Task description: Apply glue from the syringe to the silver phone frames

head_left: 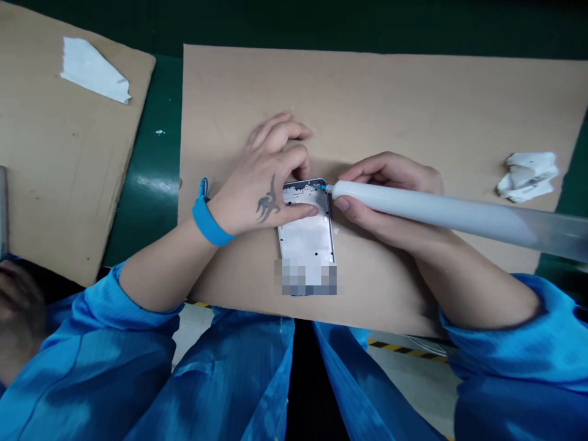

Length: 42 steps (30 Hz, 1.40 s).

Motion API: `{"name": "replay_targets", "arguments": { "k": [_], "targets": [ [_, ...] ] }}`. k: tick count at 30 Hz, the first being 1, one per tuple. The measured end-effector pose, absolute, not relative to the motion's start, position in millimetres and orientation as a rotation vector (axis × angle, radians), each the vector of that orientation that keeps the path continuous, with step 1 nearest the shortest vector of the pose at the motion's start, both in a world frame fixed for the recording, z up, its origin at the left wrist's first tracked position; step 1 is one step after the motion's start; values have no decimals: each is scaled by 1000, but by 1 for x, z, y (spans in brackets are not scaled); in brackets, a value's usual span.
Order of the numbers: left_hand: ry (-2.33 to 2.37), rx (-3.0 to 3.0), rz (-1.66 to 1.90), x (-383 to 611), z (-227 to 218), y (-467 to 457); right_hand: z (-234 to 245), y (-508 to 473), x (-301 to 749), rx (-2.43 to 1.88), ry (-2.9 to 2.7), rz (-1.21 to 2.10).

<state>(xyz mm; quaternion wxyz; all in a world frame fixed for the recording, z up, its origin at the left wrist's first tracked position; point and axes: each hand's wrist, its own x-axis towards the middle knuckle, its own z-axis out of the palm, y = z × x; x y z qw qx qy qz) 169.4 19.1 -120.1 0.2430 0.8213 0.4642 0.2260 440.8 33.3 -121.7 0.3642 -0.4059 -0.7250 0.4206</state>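
Observation:
A phone frame (pixel 307 240), a flat silver plate with a dark rim, lies on brown cardboard; its near end is blurred out. My left hand (pixel 271 165) holds it from the left, thumb pressed on its face and index finger curled at its far edge. The other left fingers are bent over the cardboard. My right hand (pixel 390 190) is closed around the front of a long white dispensing syringe (pixel 432 211), which lies nearly level and has a clearer rear part. Its thin blue tip is at the frame's far right corner. Some right fingers are hidden behind the syringe.
The cardboard sheet (pixel 239 79) covers a green table (pixel 151 135). A crumpled white tissue (pixel 528 176) lies at the right. On another cardboard sheet (pixel 59 153) at the left is a white paper piece (pixel 94 68). Another person's hand (pixel 18 318) shows at the left edge.

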Motion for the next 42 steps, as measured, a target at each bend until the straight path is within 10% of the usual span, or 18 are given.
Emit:
{"name": "replay_targets", "arguments": {
  "k": [42],
  "targets": [
    [1261,2211,649,169,-122,19,-125,35,443,-1049,-1833,1077]
  ]
}}
